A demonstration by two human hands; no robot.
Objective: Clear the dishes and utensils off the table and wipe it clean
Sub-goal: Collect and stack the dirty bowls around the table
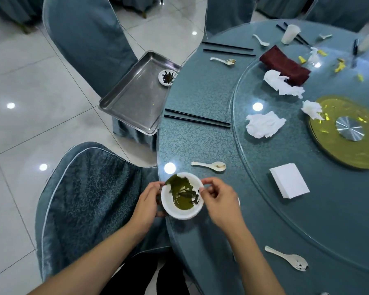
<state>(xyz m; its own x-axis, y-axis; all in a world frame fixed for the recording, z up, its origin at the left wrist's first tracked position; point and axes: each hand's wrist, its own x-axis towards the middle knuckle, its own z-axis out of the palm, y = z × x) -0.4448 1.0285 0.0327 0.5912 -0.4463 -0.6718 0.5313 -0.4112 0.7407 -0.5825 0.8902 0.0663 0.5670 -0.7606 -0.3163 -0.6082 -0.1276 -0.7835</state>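
Note:
A white bowl (180, 210) with green leftovers sits tilted at the near edge of the round blue table (200, 145). My left hand (146, 202) grips its left rim. My right hand (219, 199) pinches its right rim. A metal tray (132, 103) lies on a chair to the left, holding a small white dish (167, 77) with dark scraps. White spoons (209, 166), (288, 258), (223, 60) and black chopstick pairs (197, 120), (228, 48) lie on the table.
Crumpled tissues (263, 124), a dark red cloth (284, 64), a white napkin stack (289, 183), plastic cups (290, 34) and yellow scraps litter the glass turntable (307, 220). Covered chairs (87, 182) stand around the table on a tiled floor.

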